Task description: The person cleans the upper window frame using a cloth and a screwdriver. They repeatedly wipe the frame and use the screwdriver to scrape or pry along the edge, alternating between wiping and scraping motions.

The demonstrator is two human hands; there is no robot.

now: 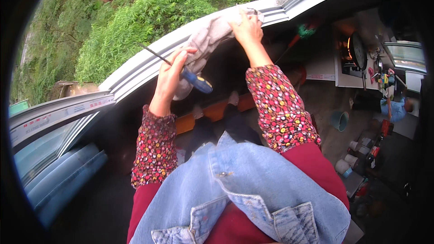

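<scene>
My left hand [169,79] is closed round a screwdriver [197,81] with a blue handle; its dark shaft points up and left over the white window frame [140,65]. A pale, crumpled cloth [210,31] drapes along the frame's track and hangs down beside the left hand. Toward the far end of the cloth, my right hand [247,29] grips it against the track, its fingertips partly hidden in the folds. Whether the left fingers also pinch some of the cloth, I cannot tell.
Green bushes [149,22] grow outside the window. An orange ledge [217,108] lies under my feet. To the right are a wok [357,50] by a glowing flame, a green bucket [339,120] and another person in a blue top [397,109]. Sliding panes [45,140] stand at left.
</scene>
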